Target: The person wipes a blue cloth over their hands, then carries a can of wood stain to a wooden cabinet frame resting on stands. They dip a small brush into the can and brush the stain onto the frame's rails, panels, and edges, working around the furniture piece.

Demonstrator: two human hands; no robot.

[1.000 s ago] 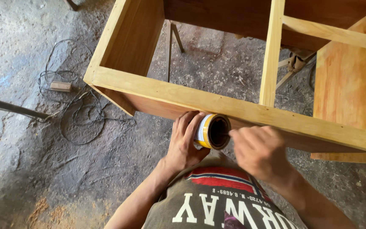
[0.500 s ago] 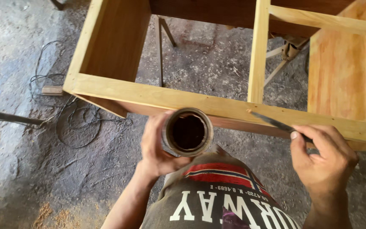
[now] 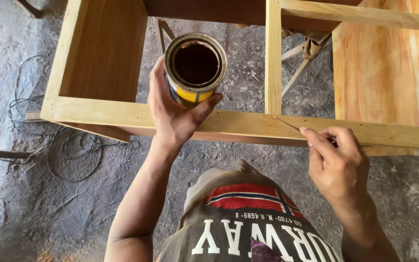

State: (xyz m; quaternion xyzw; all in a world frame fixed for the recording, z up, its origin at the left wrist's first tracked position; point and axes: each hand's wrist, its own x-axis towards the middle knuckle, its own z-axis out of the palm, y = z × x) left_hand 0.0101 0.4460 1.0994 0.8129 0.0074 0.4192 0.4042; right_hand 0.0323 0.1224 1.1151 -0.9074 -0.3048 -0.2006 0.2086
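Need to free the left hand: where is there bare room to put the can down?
The left hand holds the open can. Bare concrete floor shows inside the wooden frame, between its left panel and the upright slat. Right of that slat, trestle legs crowd it. Outside the frame's left, cables clutter the floor.

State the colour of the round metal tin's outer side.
Yellow with dark markings on the round metal tin, gripped by the left hand; head view.

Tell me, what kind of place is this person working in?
It looks like a woodworking shop, probably a rough one. A big unfinished wooden frame stands on a dusty concrete floor. The left hand holds an open tin can, and the right hand touches a thin metal tool to the wood.
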